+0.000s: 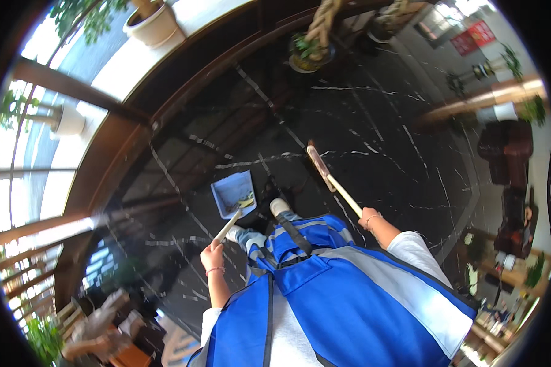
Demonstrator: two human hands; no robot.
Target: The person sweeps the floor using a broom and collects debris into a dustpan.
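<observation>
My left hand [212, 256] is closed round the pale handle of a blue dustpan [221, 194], which is in front of my feet. A few yellowish-green scraps, perhaps leaves, lie in the pan [246, 202]. In my right hand [370, 218] is the light-coloured handle of a broom [346, 197]. Its long narrow head [318, 160] points away from me, to the right of the dustpan and apart from it. Whether the bristles touch the floor I cannot tell.
Black floor tiles [404, 202] with white veins spread around me. Potted plants [312, 55] stand at the far side, and another pot [153, 27] is on the window ledge. Dark brown armchairs [505, 153] are at the right. Wooden furniture blurs at the lower left.
</observation>
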